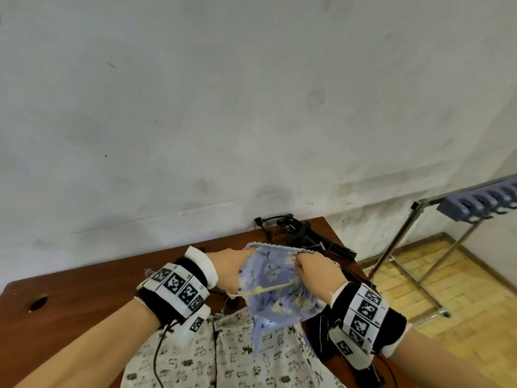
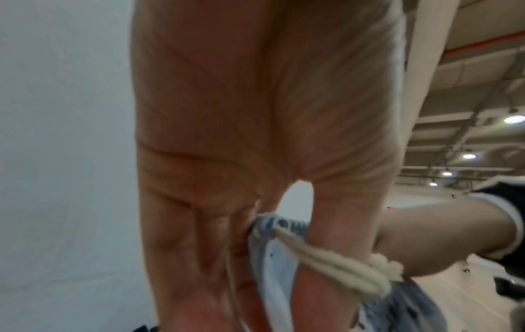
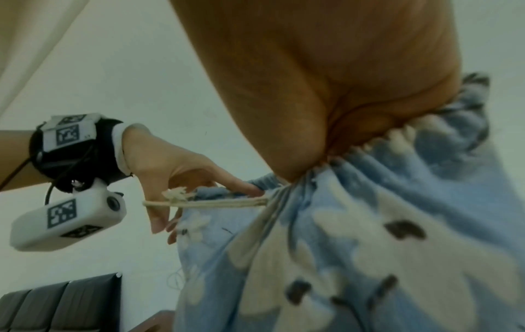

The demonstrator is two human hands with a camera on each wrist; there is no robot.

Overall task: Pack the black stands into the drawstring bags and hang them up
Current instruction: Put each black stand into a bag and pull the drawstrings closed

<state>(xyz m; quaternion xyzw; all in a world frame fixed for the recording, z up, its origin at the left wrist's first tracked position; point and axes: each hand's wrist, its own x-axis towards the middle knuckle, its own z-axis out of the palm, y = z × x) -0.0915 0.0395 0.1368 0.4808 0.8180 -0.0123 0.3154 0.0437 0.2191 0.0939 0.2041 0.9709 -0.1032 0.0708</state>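
I hold a blue flowered drawstring bag (image 1: pixel 275 287) up above the table, its mouth stretched between both hands. My left hand (image 1: pixel 233 268) pinches the left rim of the blue bag (image 2: pixel 272 251), thumb on one side, fingers on the other. My right hand (image 1: pixel 313 271) grips the gathered right rim of that bag (image 3: pixel 369 202). A cream drawstring (image 1: pixel 265 289) runs taut across the front; the cord (image 2: pixel 326 262) lies against my left thumb. Black stands (image 1: pixel 313 238) lie on the table behind the bag. What is inside the bag is hidden.
A white patterned drawstring bag (image 1: pixel 223 357) lies on the brown table (image 1: pixel 84 287) near me. At the right stands a metal rack (image 1: pixel 405 247) with a blue hook strip (image 1: pixel 481 200). A white wall is close behind the table. A round hole (image 1: pixel 37 302) marks the table's left side.
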